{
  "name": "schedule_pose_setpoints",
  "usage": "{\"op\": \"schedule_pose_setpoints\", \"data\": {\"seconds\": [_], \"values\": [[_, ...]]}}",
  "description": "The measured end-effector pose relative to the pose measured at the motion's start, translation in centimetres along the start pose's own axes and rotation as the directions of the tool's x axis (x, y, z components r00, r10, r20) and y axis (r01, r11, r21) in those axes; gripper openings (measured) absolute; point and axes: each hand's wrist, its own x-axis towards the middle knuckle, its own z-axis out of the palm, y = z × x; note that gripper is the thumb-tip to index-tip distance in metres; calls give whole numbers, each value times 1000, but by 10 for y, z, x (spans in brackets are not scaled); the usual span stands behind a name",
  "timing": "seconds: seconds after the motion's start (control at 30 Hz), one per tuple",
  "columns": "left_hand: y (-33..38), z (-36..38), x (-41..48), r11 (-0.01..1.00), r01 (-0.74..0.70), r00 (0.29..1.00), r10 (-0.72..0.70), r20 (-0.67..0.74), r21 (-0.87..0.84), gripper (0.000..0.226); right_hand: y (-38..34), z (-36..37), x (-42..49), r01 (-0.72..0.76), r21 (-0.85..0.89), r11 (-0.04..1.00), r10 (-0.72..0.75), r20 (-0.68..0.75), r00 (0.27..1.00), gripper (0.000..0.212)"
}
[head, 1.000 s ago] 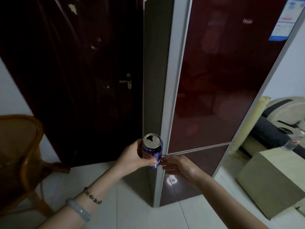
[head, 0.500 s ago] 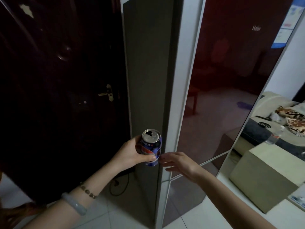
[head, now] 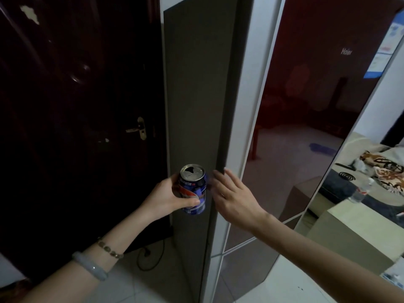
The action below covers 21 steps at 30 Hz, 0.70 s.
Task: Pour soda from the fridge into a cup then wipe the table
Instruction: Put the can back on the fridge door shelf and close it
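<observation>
Left hand [head: 168, 196] gripping can [head: 193, 189] upright; right hand [head: 235, 193] — fridge door [head: 317, 127] edge

Home interior: tall red fridge [head: 306, 127], dark wooden door [head: 76, 127], sofa [head: 371, 171], tiled floor [head: 273, 287].

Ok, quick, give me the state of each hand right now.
Left hand: closed around the can, which is upright with its top already opened.
Right hand: open, holding nothing, fingers at the edge of the fridge door.
</observation>
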Motion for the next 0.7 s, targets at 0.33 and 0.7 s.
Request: {"op": "schedule_pose_setpoints", "data": {"seconds": [0.33, 0.7], "values": [[-6, -9, -4, 999, 18, 999, -19, -30, -32, 55, 18, 9, 7, 174, -373, 912, -41, 339, 940, 52], [4, 3, -21, 999, 11, 1000, -11, -11, -41, 54, 1, -19, 15, 133, -424, 896, 13, 322, 947, 28]]}}
